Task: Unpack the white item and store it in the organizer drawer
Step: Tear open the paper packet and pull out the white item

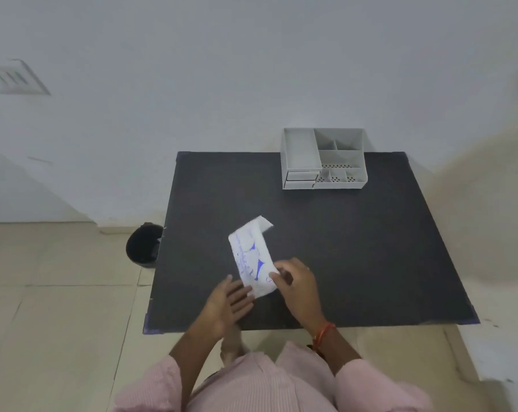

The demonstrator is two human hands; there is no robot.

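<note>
A white packet with blue print (251, 257) lies on the dark table top (355, 248), its far end folded up as a flap. My right hand (296, 285) pinches the packet's near right corner between thumb and fingers. My left hand (231, 304) lies flat with fingers spread, its fingertips touching the packet's near left edge. A grey desk organizer (324, 158) stands at the table's far edge, with several open compartments on top and two small drawers at its lower left, both shut.
A black waste bin (143, 246) stands on the tiled floor (58, 307) against the table's left side. White walls rise behind the table. A pale ledge runs along the right.
</note>
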